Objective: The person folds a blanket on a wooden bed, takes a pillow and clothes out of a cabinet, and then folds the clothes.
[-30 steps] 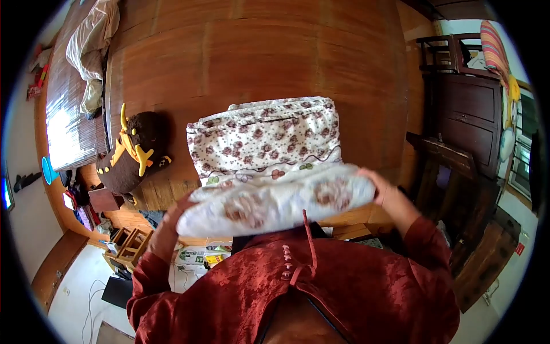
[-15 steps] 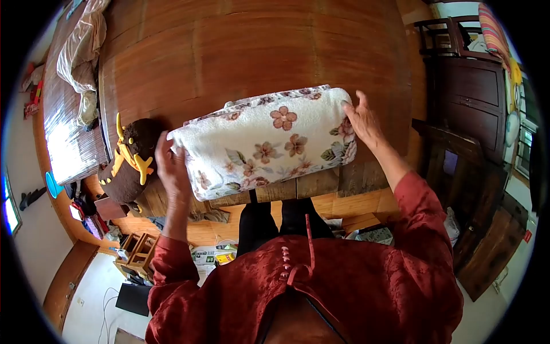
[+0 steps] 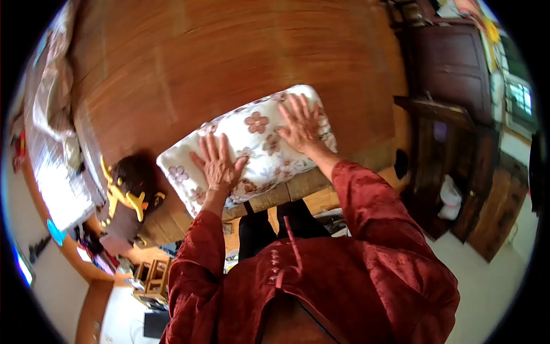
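A folded white blanket with a flower print lies at an angle near the front edge of the wooden table. My left hand rests flat on its left half, fingers spread. On the right half, my right hand is also laid palm down with its fingers apart. Neither hand grips the cloth. Patterned layers show slightly along the blanket's back edge.
A dark brown plush toy with yellow horns sits left of the blanket. Plastic-wrapped furniture stands at the far left. Dark wooden cabinets are on the right, with a white bag by them.
The raised front part of the blanket has come down over the patterned part. Both hands have moved from its ends onto its top, and the view has turned slightly.
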`<state>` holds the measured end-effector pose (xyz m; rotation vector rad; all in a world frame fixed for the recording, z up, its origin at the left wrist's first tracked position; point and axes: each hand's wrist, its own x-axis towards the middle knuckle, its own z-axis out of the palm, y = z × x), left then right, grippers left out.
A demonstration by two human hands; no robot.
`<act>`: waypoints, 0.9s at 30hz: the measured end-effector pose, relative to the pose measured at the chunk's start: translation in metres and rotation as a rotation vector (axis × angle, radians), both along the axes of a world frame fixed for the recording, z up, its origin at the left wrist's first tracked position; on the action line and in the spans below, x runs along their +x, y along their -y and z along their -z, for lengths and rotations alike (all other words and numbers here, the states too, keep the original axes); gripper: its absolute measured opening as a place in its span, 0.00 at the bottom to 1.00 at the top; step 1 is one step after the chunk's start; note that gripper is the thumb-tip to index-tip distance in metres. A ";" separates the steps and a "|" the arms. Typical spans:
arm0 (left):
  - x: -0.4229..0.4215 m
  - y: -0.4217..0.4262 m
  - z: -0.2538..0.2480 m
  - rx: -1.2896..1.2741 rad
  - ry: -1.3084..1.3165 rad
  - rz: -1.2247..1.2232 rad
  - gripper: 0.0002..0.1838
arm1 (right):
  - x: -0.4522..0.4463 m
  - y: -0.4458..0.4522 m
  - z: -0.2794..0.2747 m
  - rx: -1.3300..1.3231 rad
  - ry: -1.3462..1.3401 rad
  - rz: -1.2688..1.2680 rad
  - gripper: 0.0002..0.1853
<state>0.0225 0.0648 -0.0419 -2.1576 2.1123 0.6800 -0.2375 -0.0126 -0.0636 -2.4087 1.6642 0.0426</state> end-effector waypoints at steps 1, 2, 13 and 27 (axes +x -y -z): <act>-0.001 0.001 -0.003 -0.006 -0.015 -0.013 0.45 | 0.001 -0.002 -0.002 -0.072 0.067 0.012 0.37; 0.001 0.000 -0.008 -0.019 -0.020 -0.011 0.46 | 0.004 0.002 -0.009 -0.152 0.176 0.004 0.35; -0.005 -0.007 0.032 -0.376 0.061 0.047 0.48 | 0.001 0.003 -0.006 -0.086 0.165 0.072 0.39; 0.006 -0.011 0.047 -0.405 0.257 0.066 0.45 | 0.018 -0.085 -0.181 0.876 1.754 0.264 0.37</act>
